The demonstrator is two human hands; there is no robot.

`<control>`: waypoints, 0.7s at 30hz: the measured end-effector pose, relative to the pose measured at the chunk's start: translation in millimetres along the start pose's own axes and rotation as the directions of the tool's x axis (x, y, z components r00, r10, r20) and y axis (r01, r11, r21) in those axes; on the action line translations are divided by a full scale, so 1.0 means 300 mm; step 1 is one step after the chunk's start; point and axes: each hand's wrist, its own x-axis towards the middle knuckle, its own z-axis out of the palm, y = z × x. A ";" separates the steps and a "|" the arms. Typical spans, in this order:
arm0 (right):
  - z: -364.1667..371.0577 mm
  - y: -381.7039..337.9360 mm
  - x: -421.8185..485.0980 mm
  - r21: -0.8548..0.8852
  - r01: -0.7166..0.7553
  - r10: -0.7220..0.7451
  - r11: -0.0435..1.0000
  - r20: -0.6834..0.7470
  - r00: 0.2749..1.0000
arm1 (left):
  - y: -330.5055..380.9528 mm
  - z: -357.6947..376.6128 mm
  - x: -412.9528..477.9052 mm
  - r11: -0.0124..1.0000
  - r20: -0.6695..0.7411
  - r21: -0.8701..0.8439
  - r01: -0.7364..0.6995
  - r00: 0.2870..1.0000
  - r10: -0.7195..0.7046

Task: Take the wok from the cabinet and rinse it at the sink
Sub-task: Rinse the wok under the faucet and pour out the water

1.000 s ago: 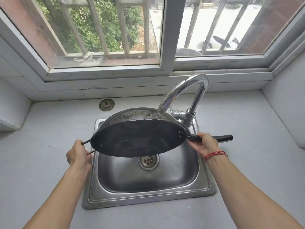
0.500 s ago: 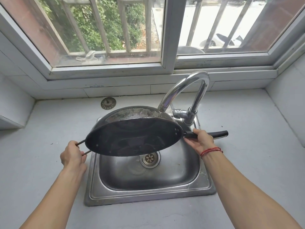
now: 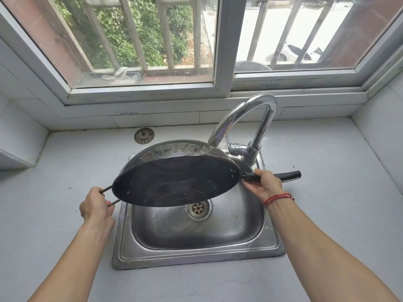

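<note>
You hold the wok (image 3: 174, 179) tilted over the steel sink (image 3: 196, 253), its dark, smooth, round bowl facing you and its outer wall mottled grey and crusted. Your left hand (image 3: 94, 205) curls round the thin wire loop handle (image 3: 109, 189). Your right hand (image 3: 265, 185) grips the long black handle (image 3: 290, 175). The curved chrome faucet (image 3: 244, 114) ends just at the wok's upper rim.
</note>
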 end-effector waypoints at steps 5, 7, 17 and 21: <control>-0.041 -0.012 0.005 0.001 0.014 -0.014 1.000 -0.035 0.999 | -0.021 0.026 -0.009 1.000 0.022 0.019 -0.002 1.000 0.002; -0.064 -0.018 0.006 0.015 0.020 -0.019 1.000 -0.052 0.998 | -0.033 0.042 -0.014 1.000 0.045 0.022 -0.009 0.999 0.008; -0.202 -0.033 0.004 0.079 0.009 0.000 0.997 -0.107 0.994 | -0.053 0.143 -0.057 0.999 0.132 0.032 -0.023 0.991 0.018; -0.240 -0.036 -0.007 0.110 0.007 0.008 0.994 -0.131 0.991 | -0.055 0.179 -0.061 0.998 0.150 0.051 -0.033 0.988 0.025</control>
